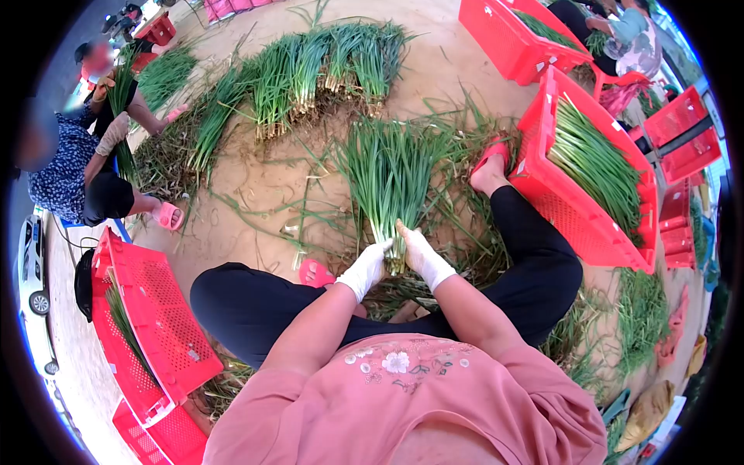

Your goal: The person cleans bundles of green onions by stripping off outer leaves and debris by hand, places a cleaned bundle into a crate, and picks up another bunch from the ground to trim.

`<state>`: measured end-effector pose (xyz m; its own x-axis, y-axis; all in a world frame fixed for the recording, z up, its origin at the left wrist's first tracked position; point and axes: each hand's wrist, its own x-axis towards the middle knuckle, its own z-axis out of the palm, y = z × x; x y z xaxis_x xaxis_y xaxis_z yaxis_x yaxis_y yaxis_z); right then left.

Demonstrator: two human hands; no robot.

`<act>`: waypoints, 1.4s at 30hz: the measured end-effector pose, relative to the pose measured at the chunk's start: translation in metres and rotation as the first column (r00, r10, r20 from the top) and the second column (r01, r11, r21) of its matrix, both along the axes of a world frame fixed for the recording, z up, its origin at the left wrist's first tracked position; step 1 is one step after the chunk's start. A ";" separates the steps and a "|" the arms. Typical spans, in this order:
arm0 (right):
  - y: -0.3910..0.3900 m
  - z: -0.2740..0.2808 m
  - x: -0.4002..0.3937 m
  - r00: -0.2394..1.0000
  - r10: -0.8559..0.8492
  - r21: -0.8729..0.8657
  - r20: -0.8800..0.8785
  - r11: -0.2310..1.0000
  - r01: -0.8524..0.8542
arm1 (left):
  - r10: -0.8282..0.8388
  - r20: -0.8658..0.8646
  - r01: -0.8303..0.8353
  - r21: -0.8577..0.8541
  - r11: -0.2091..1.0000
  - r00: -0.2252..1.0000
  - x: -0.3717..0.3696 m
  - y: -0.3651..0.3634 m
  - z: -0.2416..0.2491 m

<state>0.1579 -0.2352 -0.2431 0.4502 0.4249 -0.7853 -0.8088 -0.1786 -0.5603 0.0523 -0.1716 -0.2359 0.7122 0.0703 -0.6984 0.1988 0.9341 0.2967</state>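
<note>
A thick bunch of green onions (390,167) lies in front of me, leaves fanned away and pale stem ends towards my body. My left hand (370,265), in a white glove, is closed around the left side of the stem ends. From the right, my right hand (421,256), also in a white glove, grips the same stems, with its thumb on top. Just beyond the leaf tips, several more bunches of green onions (325,66) lie side by side on the ground, roots facing me. My fingers' undersides are hidden behind the stems.
Loose leaves and trimmings (457,194) litter the ground. A red crate (535,186) of green onions stands at my right, another red crate (167,310) at my left. At the left, a seated person (70,170) with gloved hands holds green onions. Another person (635,39) sits far right.
</note>
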 end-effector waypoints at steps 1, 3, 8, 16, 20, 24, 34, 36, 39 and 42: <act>0.000 -0.005 0.001 0.999 -0.037 -0.013 -0.003 0.999 0.037 | -0.001 -0.004 0.001 -0.004 1.000 1.000 -0.001 -0.003 0.001; 0.005 0.003 0.007 0.936 0.101 -0.096 0.338 0.993 -0.072 | -0.033 -0.022 0.034 0.036 0.999 0.999 0.001 -0.005 0.003; 0.026 0.044 -0.001 0.718 0.396 -0.341 0.573 0.911 -0.230 | -0.005 -0.092 0.036 0.339 0.940 0.996 0.003 -0.019 -0.004; 0.004 0.025 0.004 0.939 0.080 0.112 0.334 0.986 -0.124 | 0.035 -0.104 -0.017 0.168 0.986 0.994 0.002 -0.009 -0.008; -0.024 0.022 0.025 0.998 0.059 0.474 -0.018 0.879 -0.044 | 0.059 -0.044 -0.060 -0.017 0.998 0.997 0.001 0.000 0.004; -0.035 0.024 0.028 0.989 -0.032 0.535 -0.142 0.839 0.104 | -0.054 0.130 0.059 -0.034 0.998 0.990 -0.004 0.005 0.020; -0.046 0.031 0.031 0.988 0.071 0.634 -0.136 0.773 0.032 | -0.084 -0.080 0.079 -0.072 0.994 0.993 0.010 0.017 -0.003; -0.052 0.048 0.038 0.988 0.100 0.629 -0.117 0.777 -0.004 | -0.079 -0.096 0.068 -0.108 0.992 0.992 0.015 0.018 0.004; -0.063 0.072 0.057 0.991 0.071 0.735 -0.113 0.678 0.036 | -0.045 -0.166 0.024 -0.127 0.992 0.985 0.016 0.019 -0.007; -0.064 0.052 0.079 0.893 -0.420 0.741 -0.161 0.546 0.390 | -0.070 -0.147 0.056 -0.098 0.994 0.987 0.013 0.017 0.000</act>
<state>0.2365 -0.2989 -0.1909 0.7433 0.6125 -0.2691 -0.6671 0.6483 -0.3671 0.0657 -0.1544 -0.2356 0.6000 -0.0418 -0.7989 0.2939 0.9403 0.1715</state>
